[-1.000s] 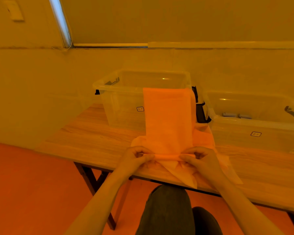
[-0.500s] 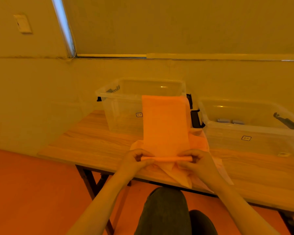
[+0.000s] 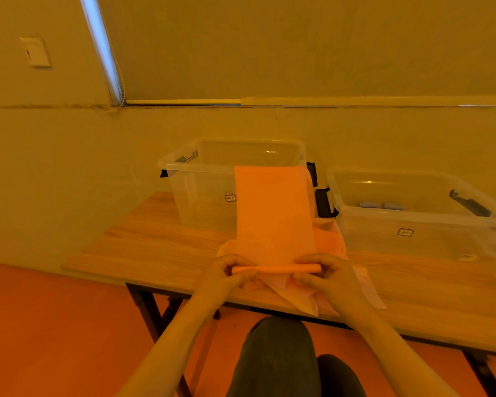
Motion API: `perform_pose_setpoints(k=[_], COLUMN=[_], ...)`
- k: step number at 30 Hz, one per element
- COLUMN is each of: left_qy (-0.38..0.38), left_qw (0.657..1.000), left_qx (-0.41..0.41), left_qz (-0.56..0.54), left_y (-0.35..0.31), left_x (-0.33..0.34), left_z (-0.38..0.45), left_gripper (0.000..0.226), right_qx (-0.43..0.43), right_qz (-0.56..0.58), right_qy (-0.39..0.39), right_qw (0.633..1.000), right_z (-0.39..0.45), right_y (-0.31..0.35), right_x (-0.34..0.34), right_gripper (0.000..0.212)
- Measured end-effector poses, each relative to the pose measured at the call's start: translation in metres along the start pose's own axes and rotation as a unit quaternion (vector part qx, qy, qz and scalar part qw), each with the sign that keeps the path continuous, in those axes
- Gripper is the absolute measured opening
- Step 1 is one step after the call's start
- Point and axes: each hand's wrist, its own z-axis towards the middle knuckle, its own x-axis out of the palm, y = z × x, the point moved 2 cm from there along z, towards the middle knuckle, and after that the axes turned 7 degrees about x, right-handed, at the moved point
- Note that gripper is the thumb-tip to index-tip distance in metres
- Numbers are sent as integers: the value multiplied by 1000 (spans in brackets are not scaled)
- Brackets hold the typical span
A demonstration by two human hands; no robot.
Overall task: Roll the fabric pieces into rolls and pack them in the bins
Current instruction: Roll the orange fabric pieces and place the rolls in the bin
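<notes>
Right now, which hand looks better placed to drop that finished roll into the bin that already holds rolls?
Probably the right hand: it grips the fabric roll on the side nearest the right bin, which already holds rolls. The left hand sits farther away.

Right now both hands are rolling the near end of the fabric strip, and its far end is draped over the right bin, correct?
Not quite. The head view shows both hands, left hand and right hand, rolling the fabric strip, but its far end is draped over the left bin, not the right bin.

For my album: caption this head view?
Both hands roll an orange fabric strip before two clear plastic bins.
</notes>
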Motion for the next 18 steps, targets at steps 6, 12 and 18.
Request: perform_pose_setpoints(k=[6, 12, 18], left_qy=[-15, -23, -11], left_qw=[1000, 999, 999], left_qx=[-7, -12, -14], left_qz=[-5, -40, -37], left_y=[1, 3, 5], left_x=[0, 2, 7], left_z=[-1, -1, -3], left_gripper=[5, 15, 15], right_qx=[2, 3, 7], right_qz=[12, -10, -8], right_qy=[-9, -19, -19], right_qw=[1000, 1000, 1000], right_z=[3, 3, 1], right_y=[-3, -9, -8], right_x=[3, 2, 0], right_gripper=[12, 12, 18])
